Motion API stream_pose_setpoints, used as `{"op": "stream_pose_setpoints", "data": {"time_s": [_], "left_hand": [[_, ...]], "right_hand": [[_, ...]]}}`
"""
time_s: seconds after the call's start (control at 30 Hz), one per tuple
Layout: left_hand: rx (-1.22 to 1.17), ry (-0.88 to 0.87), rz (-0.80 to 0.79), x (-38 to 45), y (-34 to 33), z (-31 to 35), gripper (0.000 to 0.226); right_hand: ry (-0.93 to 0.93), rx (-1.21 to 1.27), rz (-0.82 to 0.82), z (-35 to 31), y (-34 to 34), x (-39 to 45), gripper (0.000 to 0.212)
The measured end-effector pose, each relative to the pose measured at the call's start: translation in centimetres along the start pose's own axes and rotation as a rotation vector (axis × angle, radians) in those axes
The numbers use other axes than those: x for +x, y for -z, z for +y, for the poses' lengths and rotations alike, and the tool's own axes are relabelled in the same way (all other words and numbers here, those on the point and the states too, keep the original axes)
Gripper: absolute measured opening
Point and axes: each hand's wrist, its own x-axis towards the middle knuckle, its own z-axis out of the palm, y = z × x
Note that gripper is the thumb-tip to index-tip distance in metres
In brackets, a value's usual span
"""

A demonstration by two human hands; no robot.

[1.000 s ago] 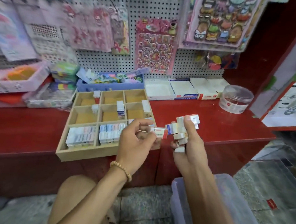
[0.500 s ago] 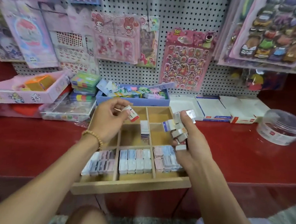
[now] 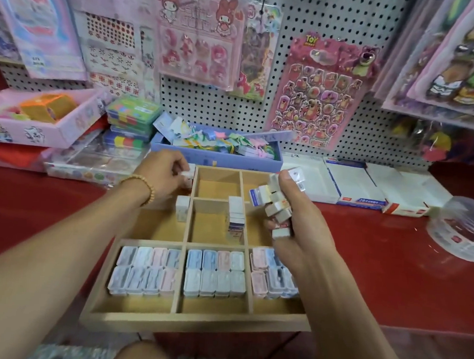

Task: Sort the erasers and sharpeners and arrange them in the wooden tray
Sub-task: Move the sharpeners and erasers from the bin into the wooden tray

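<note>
We're looking down at the tray [image 3: 192, 320] — plain light wood, a grid of square compartments, sitting on a glossy red counter [image 3: 378, 273] with its front edge hanging out past the counter's lip. The front row is packed with small rounded-rectangle pieces [image 3: 214, 273] in pastel blue, pink and white, lying flat in neat double rows across all three front compartments; we can't tell if they're erasers or sharpeners.

Our left hand [image 3: 161, 178] is curling its fingers around a small white block [image 3: 188, 173] at the tray's back left corner. Just below it another white block [image 3: 182, 207] is standing upright against the divider. In the middle compartment a short line of wrapped blocks [image 3: 235, 221] is leaning along the right wall.

Our right hand [image 3: 297, 228] is gripping a messy handful of blocks [image 3: 276, 201], boxy with printed sleeves, thumb pressing on top — it's covering most of the tray's right column.

Behind the tray we're seeing a blue box [image 3: 217, 157] of bright paper bits, flat white boxes [image 3: 353, 187], and a clear round tub [image 3: 462, 228] on the right. Sticker sheets [image 3: 317, 92] are hanging on white pegboard [image 3: 340, 15], and a bare knee [image 3: 140, 355] is poking in below.
</note>
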Motion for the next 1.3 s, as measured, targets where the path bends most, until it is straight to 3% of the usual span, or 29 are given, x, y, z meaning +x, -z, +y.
{"op": "stream_pose_setpoints", "data": {"time_s": [0.2, 0.37, 0.43, 0.5, 0.53, 0.67, 0.73, 0.9, 1.03, 1.3], "left_hand": [[0.006, 0.04, -0.002, 0.6, -0.4, -0.1, 0.02], [0.026, 0.029, -0.013, 0.4, 0.0, 0.0, 0.009], [0.047, 0.017, 0.091, -0.1, 0.4, 0.9, 0.008], [-0.107, 0.008, 0.219, -1.3, 0.9, 2.8, 0.014], [-0.249, -0.002, 0.21, -2.3, 1.0, 4.0, 0.017], [-0.759, -0.025, -0.156, -6.5, 1.2, 8.9, 0.006], [-0.83, -0.039, -0.24, -7.9, 0.9, 10.1, 0.011], [-0.949, 0.057, -0.181, -8.5, 1.0, 11.0, 0.017], [-0.751, 0.009, -0.121, -8.5, 2.0, 10.5, 0.021], [-0.263, -0.128, -0.151, -8.7, 0.3, 8.5, 0.032]], "right_hand": [[0.014, 0.011, -0.046, 0.0, 0.0, 0.2, 0.03], [0.004, 0.018, -0.068, 0.4, -0.1, 0.0, 0.036], [-0.005, 0.036, -0.067, 0.4, -0.1, -0.1, 0.039], [-0.007, 0.054, -0.071, 0.4, 0.0, -0.5, 0.043], [-0.005, 0.063, -0.073, 0.3, 0.0, -0.7, 0.045], [0.007, 0.095, -0.085, 0.0, 0.0, -1.4, 0.045], [0.017, 0.105, -0.106, -0.1, 0.0, -1.9, 0.042], [0.033, 0.153, -0.097, -0.5, 0.1, -2.5, 0.035], [0.014, 0.224, -0.047, -0.1, 1.1, -2.4, 0.042], [0.043, 0.087, 0.03, -0.4, 3.3, -3.2, 0.039]]}}
